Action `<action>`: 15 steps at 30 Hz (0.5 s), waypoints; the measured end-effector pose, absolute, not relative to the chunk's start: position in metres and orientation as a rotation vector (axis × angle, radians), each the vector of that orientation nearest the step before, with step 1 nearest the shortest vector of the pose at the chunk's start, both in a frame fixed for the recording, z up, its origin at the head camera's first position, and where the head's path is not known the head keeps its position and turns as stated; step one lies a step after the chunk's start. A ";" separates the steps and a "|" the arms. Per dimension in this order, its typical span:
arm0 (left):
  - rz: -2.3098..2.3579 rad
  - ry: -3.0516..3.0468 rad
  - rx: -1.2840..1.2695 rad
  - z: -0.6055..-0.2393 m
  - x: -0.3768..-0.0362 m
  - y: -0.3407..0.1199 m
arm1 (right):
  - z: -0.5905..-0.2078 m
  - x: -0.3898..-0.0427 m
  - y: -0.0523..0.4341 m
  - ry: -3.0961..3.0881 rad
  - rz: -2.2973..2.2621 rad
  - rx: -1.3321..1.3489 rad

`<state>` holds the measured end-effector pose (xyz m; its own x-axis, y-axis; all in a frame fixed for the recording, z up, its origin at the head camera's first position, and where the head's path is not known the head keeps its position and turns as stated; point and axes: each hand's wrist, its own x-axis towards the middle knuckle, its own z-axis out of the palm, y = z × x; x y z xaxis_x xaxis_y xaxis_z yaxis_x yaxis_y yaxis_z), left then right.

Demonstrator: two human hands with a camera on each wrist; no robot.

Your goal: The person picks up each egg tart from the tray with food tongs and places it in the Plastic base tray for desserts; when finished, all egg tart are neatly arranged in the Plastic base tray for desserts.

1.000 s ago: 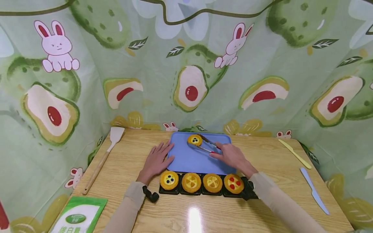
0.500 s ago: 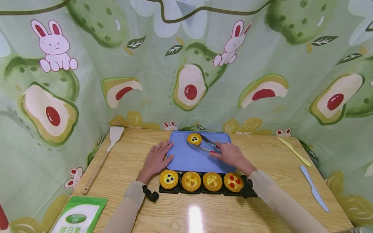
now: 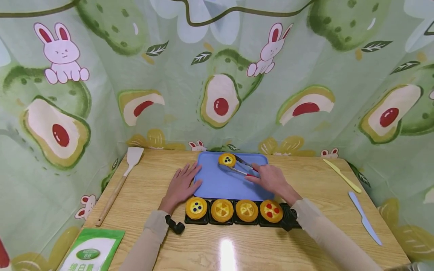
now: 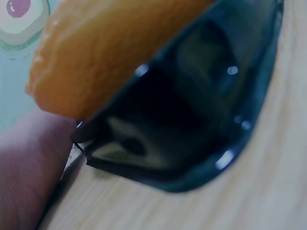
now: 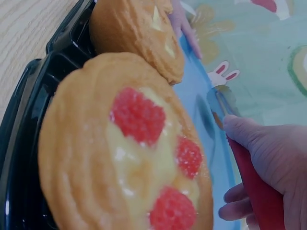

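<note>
My right hand grips red-handled metal tongs over the blue tray. The tong arms lie either side of a blueberry tart at the tray's far edge. My left hand lies flat on the table with its fingers touching the tray's left edge. In front of the tray, a black holder carries a row of several tarts. The right wrist view shows the red-berry tart close up, with my right hand round the tongs' red handle. The left wrist view shows only a tart's side and the black holder.
A wooden spatula lies at the table's left. A yellow knife and a blue knife lie at the right. A green packet sits at the near left corner. Patterned cloth closes in the back and sides.
</note>
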<state>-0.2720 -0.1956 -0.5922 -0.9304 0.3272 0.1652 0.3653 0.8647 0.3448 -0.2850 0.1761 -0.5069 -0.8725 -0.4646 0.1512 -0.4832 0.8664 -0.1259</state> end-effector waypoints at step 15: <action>-0.578 -2.926 -0.559 -0.592 -0.272 -0.196 | -0.490 -0.254 0.191 -2.917 0.432 0.594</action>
